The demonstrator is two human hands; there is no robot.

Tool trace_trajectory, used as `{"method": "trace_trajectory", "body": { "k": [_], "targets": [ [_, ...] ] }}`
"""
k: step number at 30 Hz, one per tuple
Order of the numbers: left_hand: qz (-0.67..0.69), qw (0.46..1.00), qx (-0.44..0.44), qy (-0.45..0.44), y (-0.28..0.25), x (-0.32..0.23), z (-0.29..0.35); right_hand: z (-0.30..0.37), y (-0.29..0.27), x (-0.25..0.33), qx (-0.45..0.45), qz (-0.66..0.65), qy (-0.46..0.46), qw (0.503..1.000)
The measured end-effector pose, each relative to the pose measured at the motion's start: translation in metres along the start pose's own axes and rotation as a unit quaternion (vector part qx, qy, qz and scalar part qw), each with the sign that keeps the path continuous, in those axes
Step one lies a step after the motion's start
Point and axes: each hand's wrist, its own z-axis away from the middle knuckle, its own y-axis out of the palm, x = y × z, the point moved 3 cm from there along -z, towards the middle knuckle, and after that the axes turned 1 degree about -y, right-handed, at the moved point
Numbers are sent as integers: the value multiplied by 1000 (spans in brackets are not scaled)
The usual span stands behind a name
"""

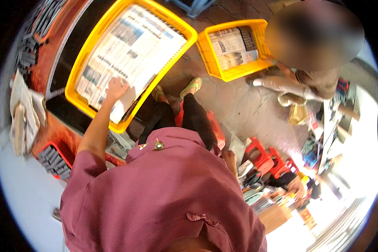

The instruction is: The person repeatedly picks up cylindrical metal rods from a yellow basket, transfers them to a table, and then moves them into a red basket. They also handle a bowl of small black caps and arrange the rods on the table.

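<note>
Magenta shirt (164, 197) fills the foreground, and beyond it the left hand (115, 89) lies with fingers spread flat on the newspaper (132, 50) lining the near yellow crate (82, 103), its long axis running away up-right; the right hand is hidden.

Paved stone floor (243, 109) lying in warm daylight, red plastic stools (268, 158) clustering at the right, dark counter (67, 111) running along the left, bright glare washing out the right edge
</note>
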Motion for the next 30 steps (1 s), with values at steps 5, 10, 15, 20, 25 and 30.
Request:
{"method": "trace_trajectory", "body": {
  "k": [5,10,15,20,25,30],
  "targets": [
    [15,993,8,114,23,-10,11,-36,16,6,69,-65,15,995],
    [47,991,-34,117,43,-66,46,-69,-4,16,39,-180,4,983],
    [56,995,-62,60,48,-143,66,-149,-19,-69,32,-77,-121,989],
    [155,988,8,-11,66,-226,124,-215,-124,-74,6,-129,-78,989],
    [163,986,8,-38,97,-296,156,-257,-209,-48,-26,-200,-32,979],
    [162,975,126,-87,97,-380,169,-313,-171,-99,1,-175,-118,978]
  ]
}}
